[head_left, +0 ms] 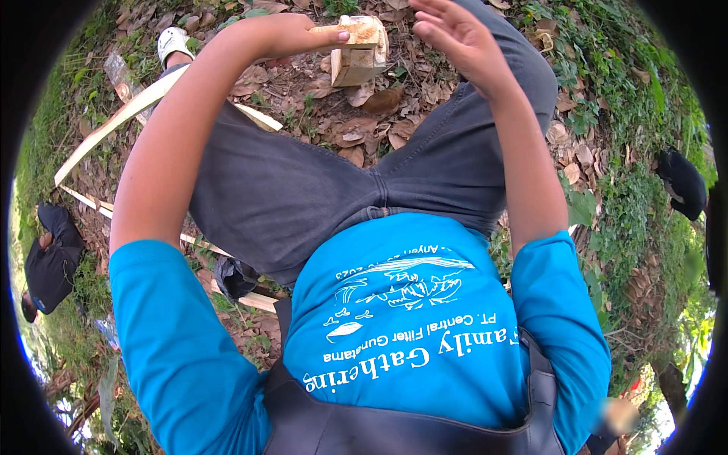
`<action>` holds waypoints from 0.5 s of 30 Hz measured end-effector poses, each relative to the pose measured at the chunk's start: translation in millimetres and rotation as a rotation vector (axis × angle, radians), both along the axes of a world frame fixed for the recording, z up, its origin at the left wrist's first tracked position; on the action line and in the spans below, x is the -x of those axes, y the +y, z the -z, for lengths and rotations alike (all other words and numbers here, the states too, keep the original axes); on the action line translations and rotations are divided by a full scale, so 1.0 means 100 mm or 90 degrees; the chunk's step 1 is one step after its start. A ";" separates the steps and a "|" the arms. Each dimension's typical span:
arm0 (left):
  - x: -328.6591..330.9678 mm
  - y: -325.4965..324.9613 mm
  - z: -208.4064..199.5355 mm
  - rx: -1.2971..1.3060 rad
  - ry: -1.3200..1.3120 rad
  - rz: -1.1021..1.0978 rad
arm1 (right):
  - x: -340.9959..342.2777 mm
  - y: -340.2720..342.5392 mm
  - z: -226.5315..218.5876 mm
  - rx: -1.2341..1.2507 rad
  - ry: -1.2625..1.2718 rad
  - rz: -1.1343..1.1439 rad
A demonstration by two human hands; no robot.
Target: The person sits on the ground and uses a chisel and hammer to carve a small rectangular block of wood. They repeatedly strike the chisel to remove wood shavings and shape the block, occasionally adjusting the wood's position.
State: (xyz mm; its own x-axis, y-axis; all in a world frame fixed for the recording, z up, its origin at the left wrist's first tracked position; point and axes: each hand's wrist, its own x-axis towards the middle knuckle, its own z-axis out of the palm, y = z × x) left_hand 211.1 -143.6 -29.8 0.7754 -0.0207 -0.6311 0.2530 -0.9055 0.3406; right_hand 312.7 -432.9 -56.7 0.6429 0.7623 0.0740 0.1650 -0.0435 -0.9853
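Just beyond my knees, my left hand (277, 34) grips a pale, blocky wooden piece (359, 67), with the thumb pressed along its top end. The piece looks built from several short pieces of wood; its far side is cut by the frame's top edge. To its right, apart from the wood, my right hand (461, 44) is raised with its fingers spread and nothing seen in them. The tips of those fingers reach the top edge of the view.
Long pale wood strips (114, 135) lie to my left, past my forearm. A dark bag-like bundle (233, 277) rests by my left hip. Dry leaves (356, 125) cover the ground between my legs. Dark-clothed people (57, 258) are at the left; a dark shape (682, 182) is at the right.
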 end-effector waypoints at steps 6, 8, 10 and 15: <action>-0.08 0.04 -0.06 0.035 0.079 0.004 | -0.08 -2.00 0.03 -0.159 0.040 0.621; -0.12 0.23 0.07 0.049 0.072 -0.011 | 0.14 -2.58 0.40 0.019 0.091 0.706; -0.14 0.16 0.08 0.091 0.068 -0.033 | 0.58 -3.39 0.97 0.324 0.048 0.727; -0.11 0.21 0.15 0.073 0.102 -0.016 | 1.79 -3.83 1.65 0.644 0.184 0.606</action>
